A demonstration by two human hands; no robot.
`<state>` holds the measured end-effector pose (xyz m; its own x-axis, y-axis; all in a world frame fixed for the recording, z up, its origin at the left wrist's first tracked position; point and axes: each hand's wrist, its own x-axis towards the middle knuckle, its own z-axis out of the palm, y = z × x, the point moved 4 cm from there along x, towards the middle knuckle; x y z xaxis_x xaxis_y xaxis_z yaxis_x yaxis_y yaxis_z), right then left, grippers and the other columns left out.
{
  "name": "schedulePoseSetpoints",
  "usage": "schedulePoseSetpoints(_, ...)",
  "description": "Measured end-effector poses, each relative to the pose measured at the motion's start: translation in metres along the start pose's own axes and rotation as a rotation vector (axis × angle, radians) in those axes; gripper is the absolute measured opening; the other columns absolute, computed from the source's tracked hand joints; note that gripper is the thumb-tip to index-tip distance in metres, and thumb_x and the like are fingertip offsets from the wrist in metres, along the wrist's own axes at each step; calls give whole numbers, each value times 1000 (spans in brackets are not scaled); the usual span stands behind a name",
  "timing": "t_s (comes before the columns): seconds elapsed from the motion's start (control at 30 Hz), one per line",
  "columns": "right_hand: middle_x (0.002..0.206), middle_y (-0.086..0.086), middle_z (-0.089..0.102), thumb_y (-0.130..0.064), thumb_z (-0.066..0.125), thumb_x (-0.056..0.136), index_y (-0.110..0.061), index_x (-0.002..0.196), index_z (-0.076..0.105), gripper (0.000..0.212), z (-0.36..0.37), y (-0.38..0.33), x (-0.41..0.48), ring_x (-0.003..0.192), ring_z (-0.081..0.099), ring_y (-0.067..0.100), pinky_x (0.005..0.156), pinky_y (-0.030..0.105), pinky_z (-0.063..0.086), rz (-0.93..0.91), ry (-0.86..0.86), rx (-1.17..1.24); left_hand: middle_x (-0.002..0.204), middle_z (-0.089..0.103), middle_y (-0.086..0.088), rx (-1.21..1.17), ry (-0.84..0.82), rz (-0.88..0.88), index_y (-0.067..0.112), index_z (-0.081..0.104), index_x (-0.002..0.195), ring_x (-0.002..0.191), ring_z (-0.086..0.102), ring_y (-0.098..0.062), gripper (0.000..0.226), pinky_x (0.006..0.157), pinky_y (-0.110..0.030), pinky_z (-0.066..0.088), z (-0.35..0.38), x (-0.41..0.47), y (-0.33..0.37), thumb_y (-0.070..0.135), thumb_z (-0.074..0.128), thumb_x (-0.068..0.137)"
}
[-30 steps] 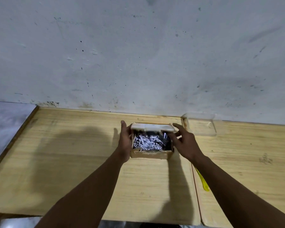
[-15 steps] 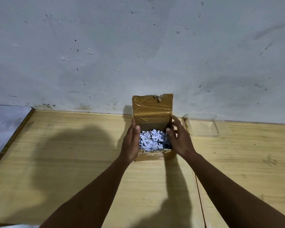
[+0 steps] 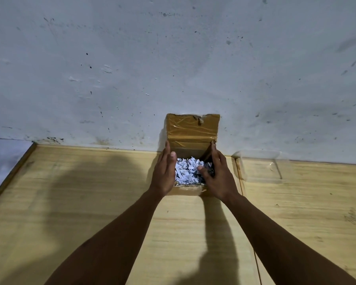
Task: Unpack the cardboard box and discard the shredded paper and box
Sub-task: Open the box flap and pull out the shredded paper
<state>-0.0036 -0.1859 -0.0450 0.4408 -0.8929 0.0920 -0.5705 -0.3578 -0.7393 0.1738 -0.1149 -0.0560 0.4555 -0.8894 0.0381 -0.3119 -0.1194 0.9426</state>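
A small brown cardboard box (image 3: 192, 128) wrapped in shiny tape stands on the wooden table near the wall, its lid flap standing upright. White shredded paper (image 3: 186, 170) fills the inside. My left hand (image 3: 164, 171) lies flat against the box's left side, thumb over the rim. My right hand (image 3: 216, 175) holds the right side, its thumb resting on the shredded paper. Whatever lies under the paper is hidden.
A clear plastic container (image 3: 259, 166) sits on the table just right of the box, against the wall (image 3: 173, 58). The wooden table (image 3: 80, 192) has a seam right of my right arm and a left edge beside a pale floor strip (image 3: 2, 161).
The lid flap has swung up from nearly flat over the box to upright. Both hands slid from the box's ends to its sides, and the right thumb has come onto the paper.
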Motion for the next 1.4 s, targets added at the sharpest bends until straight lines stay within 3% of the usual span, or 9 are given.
schedulePoseSetpoints(0.23, 158, 2, 27, -45, 62, 91, -37, 156, 8, 85, -2, -3, 2, 138, 38, 21, 101, 38, 46, 45, -9, -16, 160, 25, 7, -37, 22, 24, 29, 17, 155, 143, 24, -1, 71, 109, -15, 24, 0, 6, -2, 65, 20, 94)
schedulePoseSetpoints(0.33, 147, 7, 43, -37, 65, 87, -23, 140, 49, 57, -18, -18, 0, 134, 39, 25, 104, 42, 40, -65, 248, -208, 160, 26, 6, -49, 15, 7, 30, 17, 155, 141, 25, 0, 67, 106, -13, 25, -1, 6, 0, 62, 20, 96)
schedulePoseSetpoints(0.4, 125, 3, 56, -27, 69, 79, -19, 119, 62, 41, -18, -36, 5, 115, 51, 23, 93, 40, 47, -218, 228, -257, 159, 27, 7, -46, 18, 4, 32, 17, 155, 140, 26, -2, 67, 108, -19, 26, -1, 5, 1, 64, 19, 95)
schedulePoseSetpoints(0.53, 121, 2, 59, -33, 73, 69, -22, 123, 60, 57, 19, -48, 32, 107, 59, 26, 86, 37, 53, -78, -423, -431, 159, 28, 8, -66, 24, -13, 34, 18, 154, 142, 28, -6, 71, 110, -25, 26, -1, 4, 1, 70, 17, 92)
schedulePoseSetpoints(0.67, 96, 2, 67, -31, 71, 77, -16, 108, 65, 35, 39, -47, 50, 98, 66, 26, 75, 29, 51, 10, -705, -649, 160, 25, 9, -66, 19, -37, 37, 17, 154, 141, 27, -5, 61, 108, -24, 24, -1, 2, 3, 61, 17, 97)
schedulePoseSetpoints(0.8, 121, 8, 65, -30, 63, 89, -20, 130, 55, 43, 56, -41, 51, 108, 64, 27, 86, 36, 54, -145, -643, -851, 159, 26, 8, -59, 15, -64, 37, 16, 154, 137, 27, -2, 60, 106, -24, 24, -1, 2, 3, 58, 16, 97)
schedulePoseSetpoints(1.03, 127, 9, 64, -37, 70, 79, -21, 141, 41, 70, 50, -44, 54, 116, 61, 30, 90, 37, 49, -234, -683, -931, 159, 28, 6, -48, 31, -77, 40, 17, 153, 139, 33, -10, 61, 104, -26, 26, 3, 4, -3, 61, 13, 96)
schedulePoseSetpoints(1.2, 110, 3, 69, -37, 77, 71, -26, 122, 56, 56, 39, -68, 57, 103, 65, 26, 71, 27, 42, -203, -709, -748, 158, 30, 7, -40, 40, -94, 39, 18, 153, 141, 33, -11, 60, 110, -29, 28, 1, 4, -1, 60, 12, 97)
schedulePoseSetpoints(1.4, 113, 1, 68, -52, 84, 61, -28, 138, 40, 92, 14, -110, 61, 104, 63, 26, 68, 27, 37, -374, -578, -795, 152, 43, 7, -97, 86, -176, 39, 35, 148, 138, 40, -14, 72, 116, -39, 31, -13, 3, 3, 76, 15, 89)
